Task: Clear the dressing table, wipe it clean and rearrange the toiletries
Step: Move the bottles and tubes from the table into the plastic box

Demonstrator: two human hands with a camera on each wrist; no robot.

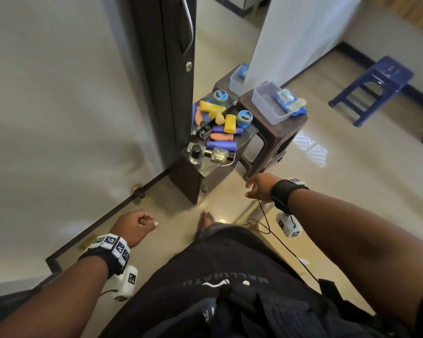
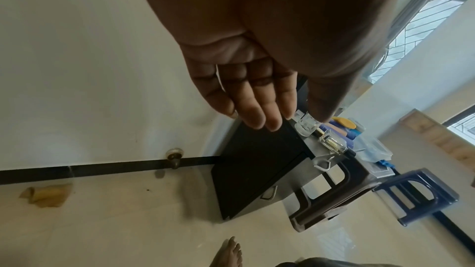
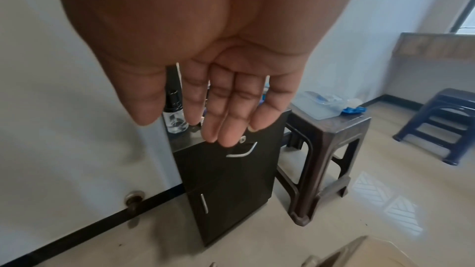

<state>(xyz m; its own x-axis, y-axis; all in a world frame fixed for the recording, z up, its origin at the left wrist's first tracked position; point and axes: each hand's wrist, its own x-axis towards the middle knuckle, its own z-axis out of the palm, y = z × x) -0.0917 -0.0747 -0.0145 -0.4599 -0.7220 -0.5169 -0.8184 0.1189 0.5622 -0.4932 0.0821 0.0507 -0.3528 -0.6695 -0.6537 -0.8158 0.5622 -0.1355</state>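
So the small dark wood dressing table sits against the wall next to a tall mirror, and its top is packed with toiletries. At the near end there's a clear round bottle with a black cap standing upright, and just beside it a squarish clear glass perfume bottle lying on its side. Behind those it's a jumble of purple tubes, an orange tube, a yellow tube and a round blue-lidded jar at the far end, all lying every which way and touching each other. Right next to the table is a dark brown plastic stool with a clear plastic container and some blue packets on top. Further off by the far wall there's a blue plastic stool. Neither hand is on anything. The left hand hangs low near the wall, fingers loosely curled in the head view, though the left wrist view shows them fairly straight and together, holding nothing. The right hand is out in front below the brown stool, fingers relaxed and slightly spread, also holding nothing. A bare foot shows on the glossy tile floor between the two arms.
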